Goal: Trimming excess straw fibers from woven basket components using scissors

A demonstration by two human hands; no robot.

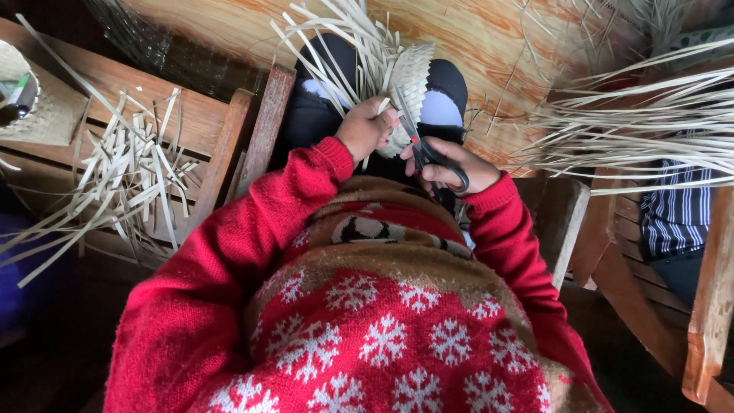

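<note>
On the person's lap, the left hand is closed around the rim of a half-woven straw basket, its loose strips fanning upward. The right hand has its fingers through the black handles of scissors, blades pointing at the weave. Cut strips lie heaped on the wooden bench beside the left arm.

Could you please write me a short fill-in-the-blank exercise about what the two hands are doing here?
1. The right hand holds a pair of black-handled ____.
2. The left hand grips a small woven ____ with loose strips sticking out.
3. Both sleeves are coloured ____.
4. A pile of cut strips lies on a wooden bench to the person's ____.

Missing words: scissors; basket; red; left
</note>
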